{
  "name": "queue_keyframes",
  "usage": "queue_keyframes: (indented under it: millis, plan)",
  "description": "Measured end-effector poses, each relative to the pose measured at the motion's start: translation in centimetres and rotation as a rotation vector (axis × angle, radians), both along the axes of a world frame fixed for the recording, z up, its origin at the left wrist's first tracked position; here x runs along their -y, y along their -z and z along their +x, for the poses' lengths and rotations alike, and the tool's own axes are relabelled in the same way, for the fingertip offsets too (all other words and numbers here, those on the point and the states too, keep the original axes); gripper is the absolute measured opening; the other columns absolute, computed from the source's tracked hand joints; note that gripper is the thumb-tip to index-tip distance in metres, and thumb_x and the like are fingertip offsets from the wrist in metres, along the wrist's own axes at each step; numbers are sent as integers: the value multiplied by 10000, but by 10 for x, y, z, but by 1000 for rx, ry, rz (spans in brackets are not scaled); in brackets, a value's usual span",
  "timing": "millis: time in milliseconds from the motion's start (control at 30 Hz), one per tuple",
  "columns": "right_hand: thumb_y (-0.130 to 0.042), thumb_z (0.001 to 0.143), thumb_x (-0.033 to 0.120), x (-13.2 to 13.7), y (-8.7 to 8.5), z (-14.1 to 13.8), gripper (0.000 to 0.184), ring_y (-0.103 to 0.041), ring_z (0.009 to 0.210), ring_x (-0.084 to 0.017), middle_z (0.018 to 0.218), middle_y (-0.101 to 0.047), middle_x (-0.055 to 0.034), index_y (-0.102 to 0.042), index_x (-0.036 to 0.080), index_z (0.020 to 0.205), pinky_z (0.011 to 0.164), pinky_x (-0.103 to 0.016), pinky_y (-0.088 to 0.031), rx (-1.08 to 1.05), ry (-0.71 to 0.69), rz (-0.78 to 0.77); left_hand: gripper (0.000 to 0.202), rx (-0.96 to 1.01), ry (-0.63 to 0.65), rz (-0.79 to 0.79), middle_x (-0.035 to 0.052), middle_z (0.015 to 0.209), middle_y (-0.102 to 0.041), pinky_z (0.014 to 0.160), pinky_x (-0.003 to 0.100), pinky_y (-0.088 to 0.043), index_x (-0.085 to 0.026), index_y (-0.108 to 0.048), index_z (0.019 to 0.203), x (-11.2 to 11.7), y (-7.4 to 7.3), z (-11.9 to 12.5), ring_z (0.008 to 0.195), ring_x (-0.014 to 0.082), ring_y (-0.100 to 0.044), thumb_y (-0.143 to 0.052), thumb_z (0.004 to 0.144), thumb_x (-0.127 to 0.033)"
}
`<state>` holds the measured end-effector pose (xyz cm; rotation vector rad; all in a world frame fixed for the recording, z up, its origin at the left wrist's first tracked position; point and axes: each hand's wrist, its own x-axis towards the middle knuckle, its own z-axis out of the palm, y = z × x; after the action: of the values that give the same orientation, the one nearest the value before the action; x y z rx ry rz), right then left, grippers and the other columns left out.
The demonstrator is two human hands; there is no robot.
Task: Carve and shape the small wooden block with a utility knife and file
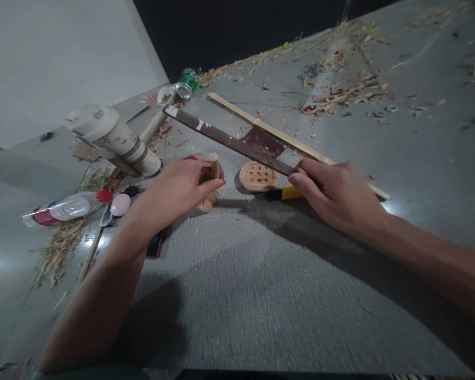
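Observation:
My left hand (186,184) is closed, thumb and fingers pinching a short wooden dowel (214,164) that stands upright. Under those fingers, a pale wooden piece (209,203) rests on the table, mostly covered. My right hand (336,195) is wrapped round the near end of a long, dark, flat blade (229,140) with worn paint. The blade slants up to the left, above the table; its grip is hidden in my fist. Between my hands lies a rounded wooden disc (259,177) with several small square holes. A yellow-and-black utility knife (291,193) lies partly under my right hand.
Behind the blade lie a long wooden strip (269,129) and a dark red sheet (263,141). On the left are stacked paper cups (119,137), a plastic bottle (67,208) and a phone (154,247). A green can (187,83) and wood shavings (340,97) are farther back.

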<state>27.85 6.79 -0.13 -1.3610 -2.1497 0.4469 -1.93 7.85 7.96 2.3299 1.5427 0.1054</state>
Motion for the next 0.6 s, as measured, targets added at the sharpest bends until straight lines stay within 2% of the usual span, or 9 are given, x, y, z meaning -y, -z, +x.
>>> queue_keyframes:
  millis: [133,333,600]
  plan:
    - [-474,1087,509,0,0,0,408,-466,521,-190,584,-506,-5,-413,287,750,559,-372,-289,5,4,-2,309,-11,10,-7,96,1145,-808,978,422,-511,-233,-794,1071,-1,0,0,1079,309,-723,-562,1060,-437]
    - [-473,1083,519,0,-1,0,410,-471,519,-195,582,-511,-11,-421,290,746,559,-378,-295,22,17,8,321,-28,-14,-3,95,1125,-808,932,415,-510,-225,-809,1061,0,-1,1,1045,308,-732,-575,1054,-445]
    - [-465,1097,506,1,-1,0,419,-451,515,-184,589,-508,-13,-410,282,747,567,-375,-281,21,2,17,306,-15,-15,-3,91,1142,-820,962,406,-511,-229,-808,1059,1,0,1,1070,306,-732,-576,1059,-428]
